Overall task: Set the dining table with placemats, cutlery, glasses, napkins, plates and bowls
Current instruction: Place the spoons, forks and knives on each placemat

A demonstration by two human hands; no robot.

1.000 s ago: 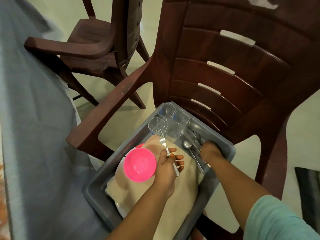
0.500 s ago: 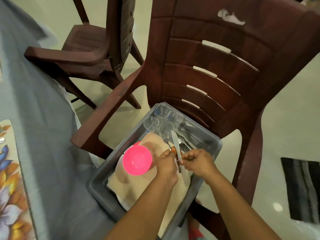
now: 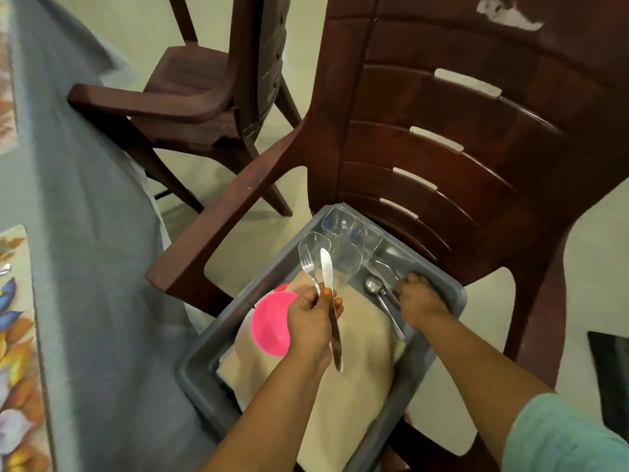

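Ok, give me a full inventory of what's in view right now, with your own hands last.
fork: one, silver, held in the left hand over the tub
table knife: one, silver, held in the left hand beside the fork
spoon: one, silver, in the tub by the right hand
clear glasses: about four, at the tub's far end
pink bowl: one on the cloth; a second pink edge shows behind it
beige cloth: folded, fills the tub
grey tub: one, on the near chair's seat
brown plastic chairs: two, beside the table
floral placemat: one, on the blue-grey tablecloth, left edge
left hand: grips fork and knife
right hand: reaching into the loose cutlery, grip unclear
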